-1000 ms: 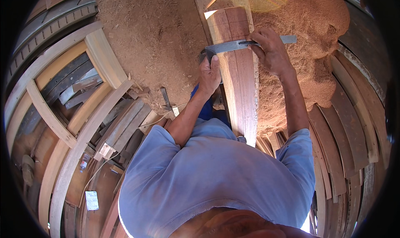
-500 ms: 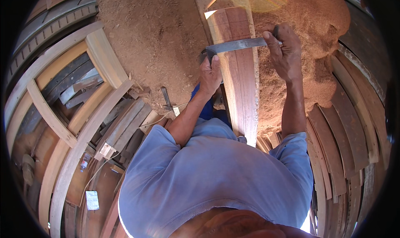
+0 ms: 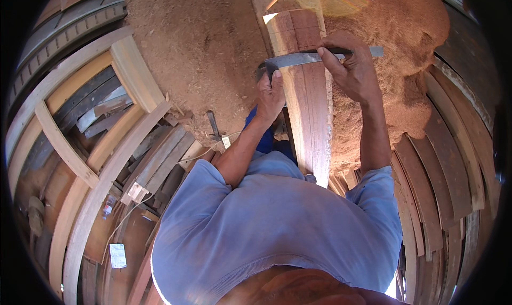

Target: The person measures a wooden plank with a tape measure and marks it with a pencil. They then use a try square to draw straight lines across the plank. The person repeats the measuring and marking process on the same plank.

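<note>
Wooden beam (image 3: 308,107) is running from beside the person's blue shirt (image 3: 277,209) up towards one o'clock, and a dark lengthwise line is showing on its top face, so that bit of layout is looking done. Farther up, the left hand (image 3: 270,98) is gripping the stock of a metal square (image 3: 300,59) at the beam's left edge, thumb on top, the other fingers curling mostly out of sight. At two o'clock from it, the right hand (image 3: 356,67) is pinching a slim dark marking tool (image 3: 341,51) by the blade, which is spanning the wood and jutting out over sawdust (image 3: 397,86). The square is looking set, and the crosswise mark is seeming the part in hand; whether any stroke is lying along that edge, I'm not able to tell. Beyond, towards twelve o'clock, a faint cross-line is appearing near the far end, while the wood beside the blade is looking uncut.
</note>
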A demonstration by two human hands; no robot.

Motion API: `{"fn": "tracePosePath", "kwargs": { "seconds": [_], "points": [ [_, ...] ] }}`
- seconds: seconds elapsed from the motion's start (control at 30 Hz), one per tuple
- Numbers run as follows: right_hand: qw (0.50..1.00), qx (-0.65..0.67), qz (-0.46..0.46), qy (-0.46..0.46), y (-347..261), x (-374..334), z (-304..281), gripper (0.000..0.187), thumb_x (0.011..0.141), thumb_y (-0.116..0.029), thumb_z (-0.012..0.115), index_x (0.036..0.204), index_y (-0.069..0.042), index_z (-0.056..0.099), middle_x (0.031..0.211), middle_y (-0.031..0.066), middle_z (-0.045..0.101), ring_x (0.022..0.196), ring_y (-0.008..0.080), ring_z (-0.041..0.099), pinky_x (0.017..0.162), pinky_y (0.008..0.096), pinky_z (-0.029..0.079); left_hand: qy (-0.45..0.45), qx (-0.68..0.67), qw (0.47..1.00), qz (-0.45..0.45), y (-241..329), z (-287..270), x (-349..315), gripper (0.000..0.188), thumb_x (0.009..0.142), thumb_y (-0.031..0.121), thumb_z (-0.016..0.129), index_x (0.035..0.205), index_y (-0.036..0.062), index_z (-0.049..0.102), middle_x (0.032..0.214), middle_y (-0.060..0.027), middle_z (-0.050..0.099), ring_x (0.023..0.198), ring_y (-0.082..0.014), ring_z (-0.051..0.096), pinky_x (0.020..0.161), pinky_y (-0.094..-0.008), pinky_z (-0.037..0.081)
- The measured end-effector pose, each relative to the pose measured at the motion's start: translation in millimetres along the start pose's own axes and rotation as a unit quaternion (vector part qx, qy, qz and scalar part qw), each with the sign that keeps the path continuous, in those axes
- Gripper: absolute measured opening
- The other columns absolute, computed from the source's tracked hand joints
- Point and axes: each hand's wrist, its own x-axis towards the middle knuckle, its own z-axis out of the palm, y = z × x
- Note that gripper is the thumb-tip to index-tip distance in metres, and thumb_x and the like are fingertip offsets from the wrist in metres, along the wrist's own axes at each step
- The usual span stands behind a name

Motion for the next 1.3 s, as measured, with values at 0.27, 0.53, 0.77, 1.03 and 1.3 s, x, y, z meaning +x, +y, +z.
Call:
{"fn": "tracePosePath", "kwargs": {
  "seconds": [0.27,0.53,0.77,1.03,1.3],
  "points": [
    [0.996,0.082,0.013,-0.038,-9,9,25,0.021,0.094,-0.021,0.074,0.104,-0.002,0.074,0.098,0.0126,0.070,0.092,0.0219,0.069,0.081,0.0366,0.057,-0.006,-0.016,1.000,0.002,4,1,2,0.039,0.111,0.034,0.048,0.119,-0.0001,0.063,0.100,-0.0053,0.069,0.092,-0.0116,0.059,0.083,-0.0307,0.051],
    [0.997,-0.042,0.026,0.065,13,-5,-25,0.019,0.098,-0.020,0.069,0.101,-0.002,0.072,0.097,0.0103,0.070,0.091,0.0204,0.070,0.081,0.0380,0.058,-0.001,0.016,1.000,0.020,-5,-2,1,0.034,0.112,0.031,0.047,0.119,0.0006,0.063,0.100,-0.0042,0.069,0.092,-0.0104,0.059,0.082,-0.0300,0.050],
    [0.993,0.118,0.022,0.001,4,0,7,0.021,0.098,-0.024,0.071,0.099,-0.003,0.072,0.091,0.0084,0.069,0.088,0.0172,0.068,0.080,0.0368,0.057,-0.046,-0.003,0.999,-0.026,1,-5,1,0.039,0.114,0.030,0.042,0.133,0.0001,0.057,0.119,-0.0047,0.066,0.108,-0.0105,0.058,0.096,-0.0288,0.048],
    [0.987,-0.114,-0.011,0.117,7,-23,-27,0.016,0.099,-0.018,0.068,0.100,-0.002,0.071,0.092,0.0097,0.069,0.084,0.0208,0.067,0.076,0.0365,0.055,0.004,0.011,1.000,0.028,-10,-2,4,0.039,0.112,0.034,0.046,0.116,-0.0017,0.063,0.099,-0.0070,0.070,0.091,-0.0125,0.061,0.081,-0.0321,0.051],
    [0.979,-0.013,0.184,0.092,-16,-109,-8,0.024,0.105,-0.020,0.056,0.107,0.001,0.068,0.085,0.0151,0.067,0.077,0.0272,0.066,0.072,0.0410,0.055,-0.078,0.179,0.980,0.047,25,-13,-7,0.030,0.107,0.028,0.053,0.111,0.0001,0.065,0.082,-0.0135,0.068,0.077,-0.0208,0.067,0.073,-0.0364,0.053]
  ]
}}
